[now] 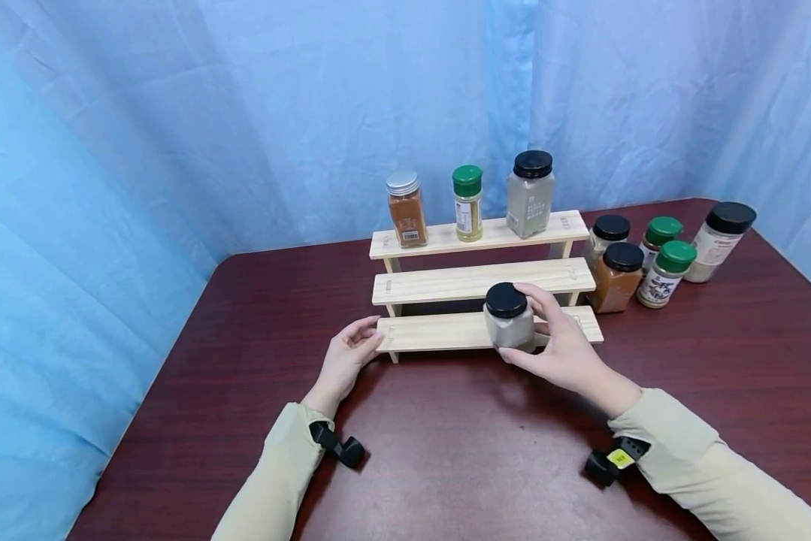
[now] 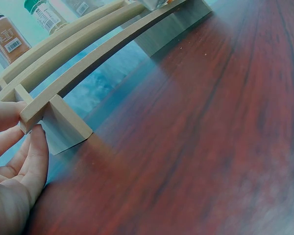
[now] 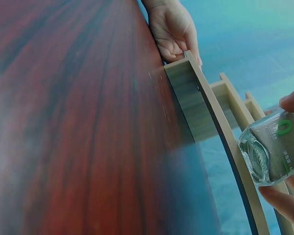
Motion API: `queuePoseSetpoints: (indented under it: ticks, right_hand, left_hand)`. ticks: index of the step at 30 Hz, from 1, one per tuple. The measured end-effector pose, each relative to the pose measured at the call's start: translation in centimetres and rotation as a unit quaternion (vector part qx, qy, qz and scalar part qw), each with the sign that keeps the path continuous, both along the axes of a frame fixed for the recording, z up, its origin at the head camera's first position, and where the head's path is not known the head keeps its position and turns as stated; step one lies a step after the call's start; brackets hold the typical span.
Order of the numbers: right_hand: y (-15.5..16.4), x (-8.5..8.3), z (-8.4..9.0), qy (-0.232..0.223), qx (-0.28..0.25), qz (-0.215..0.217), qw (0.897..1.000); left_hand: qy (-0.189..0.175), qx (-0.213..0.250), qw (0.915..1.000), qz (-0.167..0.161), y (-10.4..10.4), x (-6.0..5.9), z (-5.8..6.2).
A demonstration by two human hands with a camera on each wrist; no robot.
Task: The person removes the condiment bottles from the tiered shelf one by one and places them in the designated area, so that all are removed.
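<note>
Grey spice jar [image 1: 509,319], black lid, sits in the right hand [image 1: 559,346]; fingers [image 1: 539,299] and thumb curl round its sides, holding it at the lowest step of the wooden rack [image 1: 446,333], right of middle. Wrist view shows its base just above that step's front edge. Left hand [image 1: 346,359] steadies the rack's left end, fingers [image 2: 35,159] straight against the end of the bottom step. Top step carries three jars: brown silver-lidded jar [image 1: 407,208], green-lidded jar [image 1: 468,203], tall grey jar [image 1: 530,194]. Middle step bare. Right of the rack on the dark red worktop [image 1: 446,451] stand five more jars [image 1: 658,255], clustered close. Blue curtain [image 1: 175,113] behind.
</note>
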State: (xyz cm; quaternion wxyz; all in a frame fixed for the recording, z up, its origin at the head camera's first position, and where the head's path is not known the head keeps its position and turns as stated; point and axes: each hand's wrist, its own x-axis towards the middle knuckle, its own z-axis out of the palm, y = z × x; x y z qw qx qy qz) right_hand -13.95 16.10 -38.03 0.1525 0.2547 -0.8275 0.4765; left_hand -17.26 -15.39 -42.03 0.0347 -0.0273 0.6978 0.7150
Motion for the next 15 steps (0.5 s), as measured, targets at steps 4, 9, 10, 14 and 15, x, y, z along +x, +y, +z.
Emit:
queuePoseSetpoints:
  ticks: [4, 9, 10, 14, 15]
  right_hand:
    - [0.9, 0.2, -0.1, -0.004, 0.008, -0.013, 1.000]
    - [2.4, 0.7, -0.2, 0.010, 0.022, -0.033, 0.999]
    - [2.7, 0.8, -0.1, 0.014, 0.023, -0.036, 0.999]
    - [4.0, 1.2, 0.2, 0.019, 0.027, -0.047, 0.998]
    - [4.4, 1.3, 0.2, 0.020, 0.027, -0.049, 0.998]
  left_hand:
    - [0.001, 0.001, 1.0000, 0.000, 0.0, 0.0, 0.0]
    - [-0.001, 0.007, 1.0000, 0.000, 0.0, 0.1, -0.1]
    - [-0.001, 0.006, 1.0000, 0.000, 0.0, 0.0, -0.1]
    - [0.001, 0.004, 1.0000, -0.001, -0.1, 0.0, -0.1]
    - [0.001, 0.003, 1.0000, -0.001, -0.1, 0.0, -0.1]
